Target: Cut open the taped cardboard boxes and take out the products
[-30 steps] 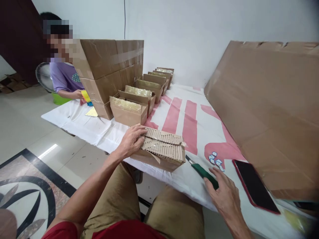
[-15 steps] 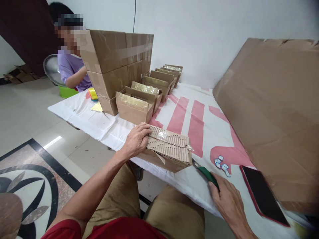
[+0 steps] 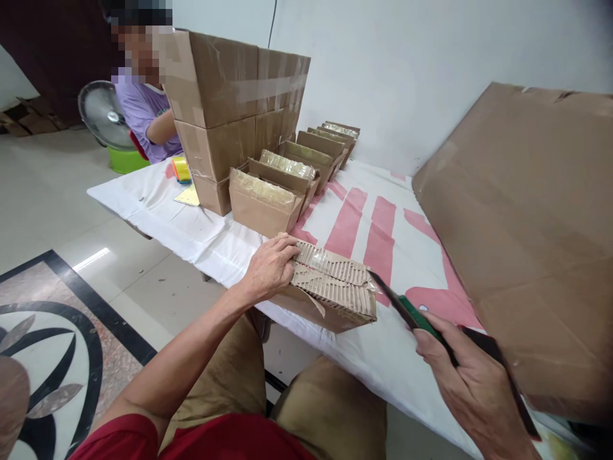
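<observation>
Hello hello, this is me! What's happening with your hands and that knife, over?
Left hand pressed on cardboard box. Right hand holds green knife, blade tip at box corner. Nothing between them.

Brown ribbed carton, green-handled cutter, white table cover with pink-red stripes, yellow tape roll

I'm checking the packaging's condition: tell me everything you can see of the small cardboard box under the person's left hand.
The small box is brown corrugated cardboard, low and oblong, lying flat at the near edge of the table. Its top flaps are closed, outer paper stripped so ridges show, with clear tape on top. A torn paper scrap hangs on its front. The left hand rests on its left end; the knife in the right hand meets its right top corner.
</observation>
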Demonstrator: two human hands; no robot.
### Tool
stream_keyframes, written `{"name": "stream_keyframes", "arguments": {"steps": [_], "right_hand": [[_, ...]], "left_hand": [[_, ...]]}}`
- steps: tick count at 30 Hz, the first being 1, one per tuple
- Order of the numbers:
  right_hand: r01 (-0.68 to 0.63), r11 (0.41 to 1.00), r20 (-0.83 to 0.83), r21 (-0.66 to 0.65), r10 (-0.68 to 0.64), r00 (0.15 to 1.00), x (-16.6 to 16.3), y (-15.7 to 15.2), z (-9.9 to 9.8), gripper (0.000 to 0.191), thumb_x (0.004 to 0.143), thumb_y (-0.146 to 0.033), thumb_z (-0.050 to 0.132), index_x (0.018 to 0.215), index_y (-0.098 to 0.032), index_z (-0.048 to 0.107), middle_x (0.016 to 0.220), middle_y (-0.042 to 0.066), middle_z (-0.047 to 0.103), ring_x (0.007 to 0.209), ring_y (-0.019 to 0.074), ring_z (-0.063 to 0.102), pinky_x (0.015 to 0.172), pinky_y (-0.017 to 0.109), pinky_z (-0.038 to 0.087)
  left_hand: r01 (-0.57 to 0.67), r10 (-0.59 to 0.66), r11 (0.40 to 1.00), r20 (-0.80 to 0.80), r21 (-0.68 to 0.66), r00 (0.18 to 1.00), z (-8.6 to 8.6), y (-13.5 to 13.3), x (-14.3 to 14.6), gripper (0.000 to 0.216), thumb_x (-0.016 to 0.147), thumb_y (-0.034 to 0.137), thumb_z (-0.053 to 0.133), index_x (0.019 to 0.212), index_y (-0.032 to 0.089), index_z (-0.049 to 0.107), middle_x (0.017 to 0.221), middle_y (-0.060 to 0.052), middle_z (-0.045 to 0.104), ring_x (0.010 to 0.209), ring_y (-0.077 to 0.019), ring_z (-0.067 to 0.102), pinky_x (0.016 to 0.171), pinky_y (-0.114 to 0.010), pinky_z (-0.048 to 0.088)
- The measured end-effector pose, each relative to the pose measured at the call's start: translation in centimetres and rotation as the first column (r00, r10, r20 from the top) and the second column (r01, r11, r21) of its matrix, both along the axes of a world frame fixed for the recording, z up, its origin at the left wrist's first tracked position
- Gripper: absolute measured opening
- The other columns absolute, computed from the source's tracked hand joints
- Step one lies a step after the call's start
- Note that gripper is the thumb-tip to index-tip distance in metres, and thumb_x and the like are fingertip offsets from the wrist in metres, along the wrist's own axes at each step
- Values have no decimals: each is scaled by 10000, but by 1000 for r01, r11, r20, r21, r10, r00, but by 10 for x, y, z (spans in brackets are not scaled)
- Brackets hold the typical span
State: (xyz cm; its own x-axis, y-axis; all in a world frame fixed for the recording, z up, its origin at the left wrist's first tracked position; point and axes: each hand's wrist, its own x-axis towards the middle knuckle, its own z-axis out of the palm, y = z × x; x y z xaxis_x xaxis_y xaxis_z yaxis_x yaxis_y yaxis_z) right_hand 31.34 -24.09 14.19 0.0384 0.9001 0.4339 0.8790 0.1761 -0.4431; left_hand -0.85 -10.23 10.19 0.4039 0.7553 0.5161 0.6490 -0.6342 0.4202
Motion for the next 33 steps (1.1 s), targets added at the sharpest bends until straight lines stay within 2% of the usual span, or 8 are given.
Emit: {"name": "stream_keyframes", "arguments": {"steps": [2,5,9,13,17,24,29,33], "right_hand": [[-139,990,101,17,137,985,-17,13,10,363,1053,-503,501,1183,-248,724,1034,68,823,879,250,784,804,353,605],[-282,959,232,1,274,933,-39,34,19,337,1089,-409,469,1241,-230,711,1078,63,825,922,227,790,763,320,589],[-349,936,367,-56,344,864,-55,56,24,361,1103,-377,426,1244,-212,714,1102,66,821,906,221,788,708,319,575],[-338,933,457,-125,356,815,-61,67,29,344,1087,-347,433,1200,-203,724,1068,64,819,874,225,778,656,319,551],[-344,931,528,-123,354,772,-63,69,32,355,1095,-352,410,1172,-203,723,1002,57,812,811,221,765,620,314,518],[-355,929,649,-107,336,683,-63,69,36,397,1114,-392,363,1134,-209,714,832,38,743,634,189,674,504,307,360],[-328,942,768,-77,265,583,-74,65,48,455,1117,-375,299,954,-206,689,716,43,665,505,180,581,458,322,227],[-279,955,820,-103,241,520,-88,62,59,376,1085,-335,370,893,-211,668,692,66,661,494,192,581,467,324,195]], "left_hand": [[-5,5,1000,-9,-11,1000,1,0,0,391,872,93,471,1150,186,731,1354,-106,712,1387,-286,602,1247,-521,464],[-10,9,999,-23,-33,1000,2,-1,0,392,881,101,473,1168,188,725,1383,-107,698,1428,-289,571,1250,-509,460],[-29,26,998,-51,-61,998,1,0,0,401,879,106,470,1189,169,716,1414,-113,685,1450,-306,553,1249,-508,451],[-39,34,996,-63,-79,997,2,0,2,403,861,102,484,1184,189,712,1413,-101,686,1454,-298,547,1225,-494,464],[-52,46,994,-68,-97,997,5,-2,4,391,854,108,495,1167,196,711,1417,-100,686,1445,-285,553,1197,-477,481],[-66,59,991,-65,-114,996,6,-3,5,386,857,120,506,1170,215,711,1435,-88,677,1444,-287,545,1169,-477,491],[-67,57,989,-80,-129,995,7,-4,5,381,854,122,505,1165,203,710,1441,-94,674,1458,-284,532,1170,-470,488],[-72,63,990,-77,-122,995,8,-4,5,375,862,114,494,1155,209,709,1428,-90,683,1445,-276,541,1144,-468,500]]}}
